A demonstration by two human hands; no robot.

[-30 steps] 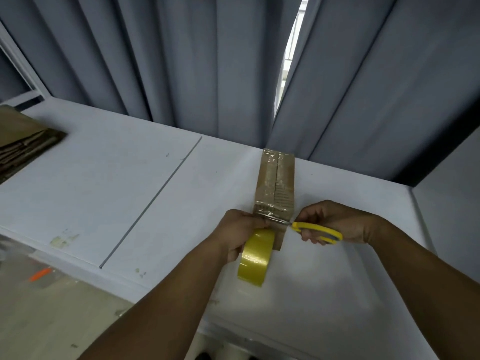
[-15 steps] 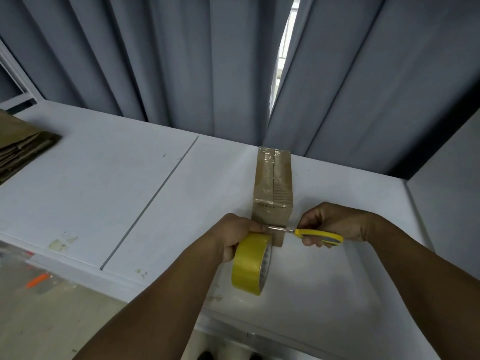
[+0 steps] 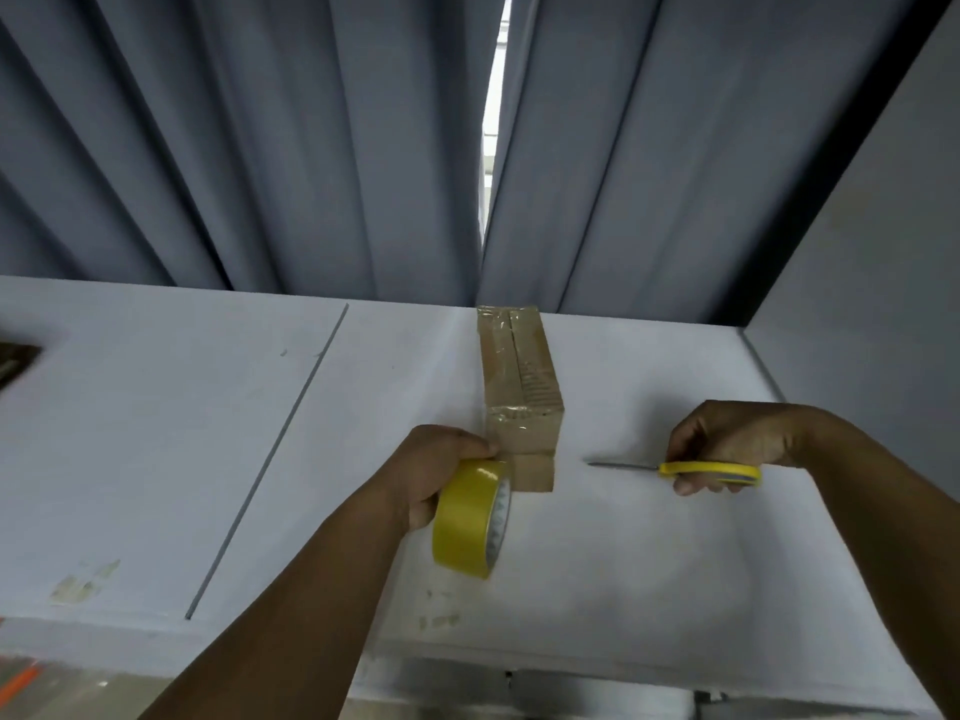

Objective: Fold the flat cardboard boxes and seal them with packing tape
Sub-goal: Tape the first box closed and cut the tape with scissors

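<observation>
Cardboard box (image 3: 522, 402): one item, narrow and long, lying on the white bench (image 3: 156, 433) with its length running away from the viewer, its near end between the two hands. Clear tape glints along the top seam and across a band close to the near end. Its far end reaches almost to the curtain.

Nearest items first. Bench front edge: pale, with two smudged residue patches, one at the near left and one near the middle. Left forearm rises from the lower edge toward the centre.

Tape roll (image 3: 470, 517): yellow, standing on edge, white core visible on its right face, just in front of and to the left of the box's near end. Left hand (image 3: 434, 467): closed over the top and left side of the roll, fingertips touching the box's near left corner.

Scissors (image 3: 691, 469): yellow handles, thin blades pointing left toward the box, tip apart from the cardboard. Whether the blades rest on the bench or are held just above it cannot be told. Right hand (image 3: 727, 439): wrapped around the handles, to the right of the box.

Bench seam (image 3: 270, 459): dark straight line running from near left to far centre, well left of the box.

Dark blurred object (image 3: 15, 356): at the left margin, identity unclear.

Curtain (image 3: 260, 148): grey, pleated, hanging behind the bench, with a narrow bright gap (image 3: 493, 122) above the box.
</observation>
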